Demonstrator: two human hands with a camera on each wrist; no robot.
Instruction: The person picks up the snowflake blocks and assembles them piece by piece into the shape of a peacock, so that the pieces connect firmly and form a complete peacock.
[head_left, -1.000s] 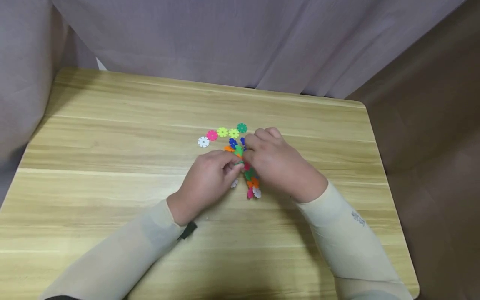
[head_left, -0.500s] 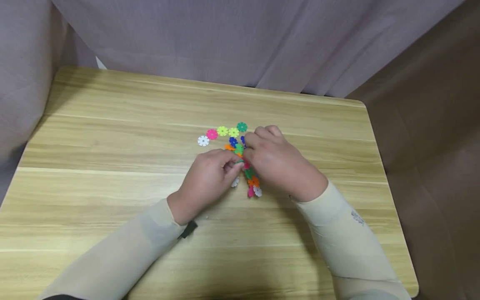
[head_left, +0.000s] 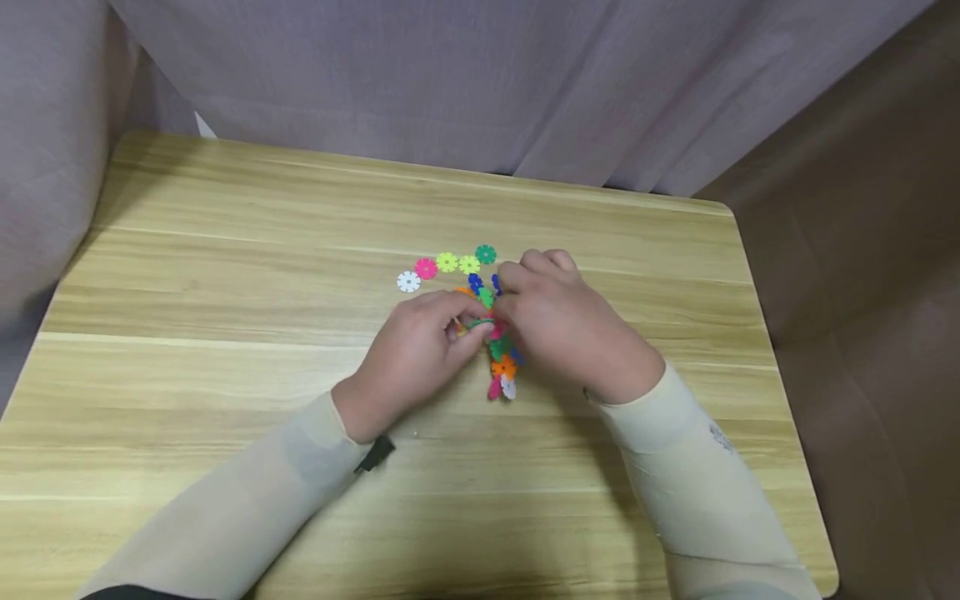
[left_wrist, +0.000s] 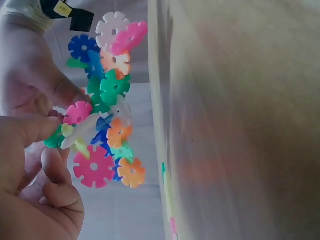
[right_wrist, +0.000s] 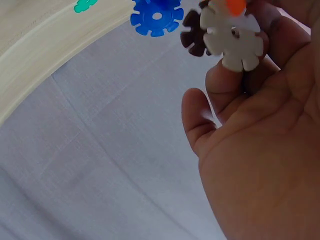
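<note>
Both hands meet over the middle of the wooden table [head_left: 225,333] and hold a cluster of interlocked plastic snowflake discs [head_left: 498,350]. My left hand [head_left: 420,350] pinches the cluster from the left; in the left wrist view the cluster [left_wrist: 107,105] shows pink, green, orange, blue and white discs next to my left hand's thumb [left_wrist: 27,132]. My right hand [head_left: 558,325] grips the cluster from the right, its fingers curled round a white disc [right_wrist: 232,37] in the right wrist view, with a blue disc [right_wrist: 156,16] beside it.
Loose discs lie in a row on the table just beyond the hands: white [head_left: 408,282], pink [head_left: 425,267], yellow-green [head_left: 447,262] and green [head_left: 485,253]. A grey curtain [head_left: 480,75] hangs behind the table. The table's right edge [head_left: 780,358] drops off to a brown floor.
Both hands shifted slightly and the cluster turned a little between them. The white disc under the left hand is no longer seen. The loose row has not moved.
</note>
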